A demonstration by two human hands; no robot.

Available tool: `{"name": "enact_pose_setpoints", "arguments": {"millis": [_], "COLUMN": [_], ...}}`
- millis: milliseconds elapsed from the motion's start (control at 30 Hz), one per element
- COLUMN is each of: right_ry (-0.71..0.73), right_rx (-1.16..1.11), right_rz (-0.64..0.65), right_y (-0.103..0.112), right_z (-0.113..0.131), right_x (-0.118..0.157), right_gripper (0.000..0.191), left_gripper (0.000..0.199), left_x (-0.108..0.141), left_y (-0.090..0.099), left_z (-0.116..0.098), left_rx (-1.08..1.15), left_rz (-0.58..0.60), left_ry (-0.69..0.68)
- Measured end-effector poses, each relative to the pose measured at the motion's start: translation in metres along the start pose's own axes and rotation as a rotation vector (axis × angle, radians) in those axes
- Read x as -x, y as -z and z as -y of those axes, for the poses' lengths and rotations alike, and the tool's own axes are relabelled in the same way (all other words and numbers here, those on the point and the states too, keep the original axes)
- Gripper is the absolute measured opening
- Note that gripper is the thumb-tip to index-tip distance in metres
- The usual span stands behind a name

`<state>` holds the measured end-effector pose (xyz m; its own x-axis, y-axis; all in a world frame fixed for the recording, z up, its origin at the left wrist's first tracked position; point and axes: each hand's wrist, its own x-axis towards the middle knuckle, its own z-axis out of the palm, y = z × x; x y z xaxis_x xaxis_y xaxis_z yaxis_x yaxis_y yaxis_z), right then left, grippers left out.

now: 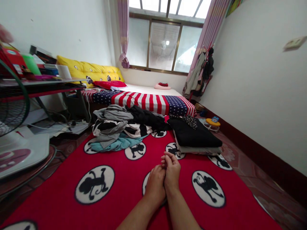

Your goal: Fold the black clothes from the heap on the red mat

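My left hand (156,180) and my right hand (172,167) rest against each other above a red blanket (120,195) printed with black monkey figures in white circles. The left fingers are curled in, partly hidden behind the back of the hand. On the right hand the fingers are pressed together and slightly bent, with nothing visible in them. Beyond the hands on the left lies a loose heap of clothes (115,118), grey, black, striped and teal. Nearest my right hand is a stack of folded clothes (195,135), black on top with grey beneath.
Across the back stands a bed with a stars-and-stripes cover (146,101) and a yellow cushion (93,70). A cluttered desk (43,86) and a fan (11,95) flank the left. On the right are a small yellow stool (213,123) and hanging clothes (200,72).
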<state>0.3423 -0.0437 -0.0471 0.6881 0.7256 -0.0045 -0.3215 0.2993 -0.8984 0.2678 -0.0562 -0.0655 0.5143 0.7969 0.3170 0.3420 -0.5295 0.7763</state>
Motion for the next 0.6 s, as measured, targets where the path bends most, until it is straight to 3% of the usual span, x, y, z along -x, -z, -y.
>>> {"name": "enact_pose_setpoints", "arguments": {"millis": [167,300,467,600], "right_ry": [-0.057,-0.192,-0.354,-0.399], "right_rx": [-0.129,-0.314,-0.497,-0.547], "right_rz": [-0.029,-0.084,-0.076,-0.085], "right_y": [0.002,0.007,0.016,0.017], "right_z": [-0.002,0.003,0.012,0.013], "right_x": [-0.006,-0.017,-0.026,-0.027], "right_gripper": [0.03,0.031,0.02,0.016], "left_gripper": [0.032,0.021,0.025,0.022], "left_x": [0.0,-0.002,0.002,-0.007], "left_y": [-0.002,-0.002,-0.001,0.008], "left_z": [0.0,0.002,0.002,0.008], "left_rx": [0.004,0.011,0.022,-0.07], "left_rz": [-0.013,-0.039,-0.038,-0.036], "left_ry": [0.01,0.011,-0.018,-0.08]}}
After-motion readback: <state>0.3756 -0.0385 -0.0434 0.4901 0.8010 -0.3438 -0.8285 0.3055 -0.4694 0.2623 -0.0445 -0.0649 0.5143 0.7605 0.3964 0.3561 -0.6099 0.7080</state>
